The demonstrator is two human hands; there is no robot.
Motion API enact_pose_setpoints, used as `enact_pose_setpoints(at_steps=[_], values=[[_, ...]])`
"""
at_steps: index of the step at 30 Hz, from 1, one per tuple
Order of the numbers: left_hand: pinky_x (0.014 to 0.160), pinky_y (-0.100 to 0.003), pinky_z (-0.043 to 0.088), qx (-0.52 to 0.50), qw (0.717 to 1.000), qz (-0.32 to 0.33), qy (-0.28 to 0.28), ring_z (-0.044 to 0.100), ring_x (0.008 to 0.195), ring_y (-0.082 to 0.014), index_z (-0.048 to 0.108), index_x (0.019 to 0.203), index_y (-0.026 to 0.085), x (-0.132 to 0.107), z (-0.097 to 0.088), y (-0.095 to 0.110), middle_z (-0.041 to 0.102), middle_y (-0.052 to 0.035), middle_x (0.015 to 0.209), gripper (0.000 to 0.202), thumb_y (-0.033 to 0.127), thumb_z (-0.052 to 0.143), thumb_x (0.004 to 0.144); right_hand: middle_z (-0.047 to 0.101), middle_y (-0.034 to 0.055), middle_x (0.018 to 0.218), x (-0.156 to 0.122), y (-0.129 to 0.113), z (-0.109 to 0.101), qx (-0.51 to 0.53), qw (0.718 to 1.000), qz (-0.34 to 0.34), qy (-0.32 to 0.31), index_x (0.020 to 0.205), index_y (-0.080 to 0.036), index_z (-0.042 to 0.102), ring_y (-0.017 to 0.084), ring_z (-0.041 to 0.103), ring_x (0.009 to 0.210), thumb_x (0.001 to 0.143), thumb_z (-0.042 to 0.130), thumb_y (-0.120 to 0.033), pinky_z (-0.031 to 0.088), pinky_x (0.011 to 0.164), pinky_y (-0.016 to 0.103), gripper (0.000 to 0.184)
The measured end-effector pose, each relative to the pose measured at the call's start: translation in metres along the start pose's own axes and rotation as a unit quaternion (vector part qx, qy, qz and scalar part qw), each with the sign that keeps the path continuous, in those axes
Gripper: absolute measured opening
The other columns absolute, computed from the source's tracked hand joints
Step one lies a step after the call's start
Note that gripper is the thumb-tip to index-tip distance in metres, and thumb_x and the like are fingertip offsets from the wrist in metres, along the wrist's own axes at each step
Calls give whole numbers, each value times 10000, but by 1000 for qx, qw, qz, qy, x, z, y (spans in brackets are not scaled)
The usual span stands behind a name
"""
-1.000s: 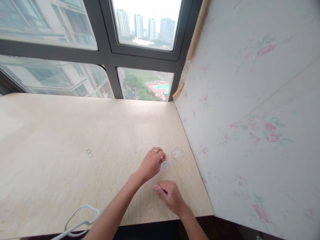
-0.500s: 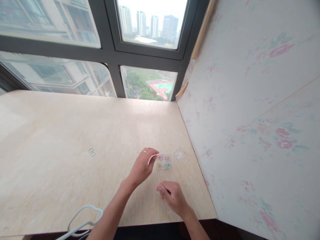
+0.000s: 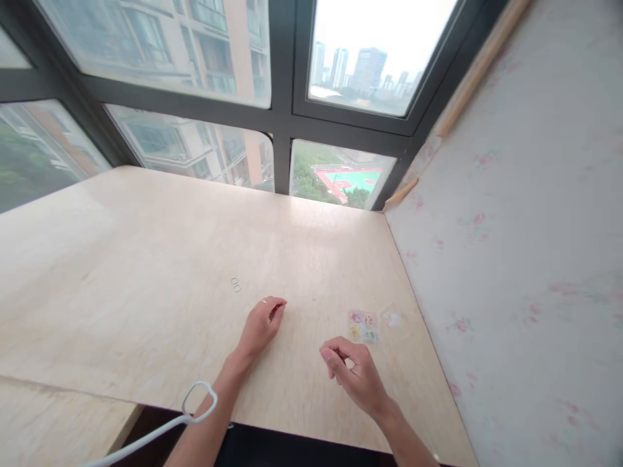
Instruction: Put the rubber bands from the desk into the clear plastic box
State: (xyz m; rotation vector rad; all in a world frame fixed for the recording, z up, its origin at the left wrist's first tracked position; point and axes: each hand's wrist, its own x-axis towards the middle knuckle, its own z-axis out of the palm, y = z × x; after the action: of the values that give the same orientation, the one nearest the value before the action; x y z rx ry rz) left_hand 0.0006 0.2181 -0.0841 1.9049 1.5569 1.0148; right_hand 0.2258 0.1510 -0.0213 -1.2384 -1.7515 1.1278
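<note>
My left hand [image 3: 261, 329] is over the table, left of a small clear box [image 3: 363, 326], its thumb and fingertips pinched together. Whatever may be between them is too small to make out. My right hand [image 3: 356, 376] is just in front of the box with its fingers curled and the thumb against them; I cannot make out anything held there. Four-part compartments in the box hold small rings in pink, orange-pink, yellow and green. A clear lid [image 3: 392, 318] lies right of the box. Two thin pale rings [image 3: 236, 285] lie side by side beyond my left hand.
A white looped cable or stand [image 3: 199, 402] sticks up at the lower left, by my left forearm. The pale table [image 3: 160, 259] meets dark-framed windows [image 3: 195, 97] at the back and a flowered wall [image 3: 525, 259] on the right.
The camera view has turned left. My left hand has moved away from the clear box toward the left, fingertips still together. My right hand stays near the box's front, fingers still curled.
</note>
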Motion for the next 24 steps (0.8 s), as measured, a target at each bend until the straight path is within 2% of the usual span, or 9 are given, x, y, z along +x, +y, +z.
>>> enact_pose_setpoints(at_steps=[5, 8, 10, 13, 19, 22, 24], values=[[724, -314, 464, -40, 999, -10, 18, 597, 777, -173, 627, 897, 175, -3, 2, -4, 677, -54, 866, 168, 182, 461, 875, 547, -56, 552, 73, -28, 33, -47, 997, -37, -53, 1046, -180, 617, 98, 525, 490, 903, 519, -346, 419, 507, 204, 240], [684, -305, 448, -25, 1000, -8, 8, 585, 738, -179, 619, 827, 166, -4, 2, -2, 667, -56, 793, 167, 121, 459, 837, 581, -48, 595, 117, -31, 56, -104, 989, -60, -82, 1059, -177, 608, 102, 538, 527, 893, 525, -296, 426, 553, 214, 221], [652, -301, 438, -6, 1000, -9, 1, 584, 715, -189, 615, 793, 158, -5, 2, -2, 662, -68, 764, 172, 85, 460, 806, 628, -24, 674, 143, -30, 73, -183, 974, -79, -105, 1054, -176, 613, 108, 564, 584, 895, 520, -273, 433, 607, 223, 208], [659, -319, 442, 1, 1000, 6, 9, 597, 744, -217, 620, 785, 152, -5, 2, -4, 666, -95, 785, 163, 77, 476, 792, 658, 2, 773, 176, -30, 100, -301, 935, -109, -151, 1036, -174, 635, 123, 586, 682, 882, 540, -256, 425, 672, 235, 198], [664, -339, 442, -1, 1000, 29, 7, 593, 753, -237, 619, 810, 151, -6, 0, -3, 652, -100, 770, 158, 91, 473, 809, 658, 31, 806, 220, -31, 144, -381, 888, -123, -227, 941, -186, 690, 173, 581, 770, 779, 679, -264, 376, 645, 249, 180], [658, -338, 438, 2, 1000, 18, 7, 591, 750, -237, 615, 809, 152, -7, -2, -2, 648, -101, 772, 154, 95, 472, 816, 664, 38, 841, 230, -27, 152, -400, 870, -126, -260, 819, -191, 693, 168, 578, 785, 794, 659, -196, 358, 635, 243, 43], [668, -337, 441, 2, 1000, 13, 6, 594, 761, -235, 618, 813, 157, -7, -2, -2, 653, -99, 786, 156, 97, 474, 820, 663, 43, 862, 232, -22, 152, -407, 861, -129, -278, 773, -187, 680, 162, 575, 793, 826, 620, -158, 356, 642, 241, 85]])
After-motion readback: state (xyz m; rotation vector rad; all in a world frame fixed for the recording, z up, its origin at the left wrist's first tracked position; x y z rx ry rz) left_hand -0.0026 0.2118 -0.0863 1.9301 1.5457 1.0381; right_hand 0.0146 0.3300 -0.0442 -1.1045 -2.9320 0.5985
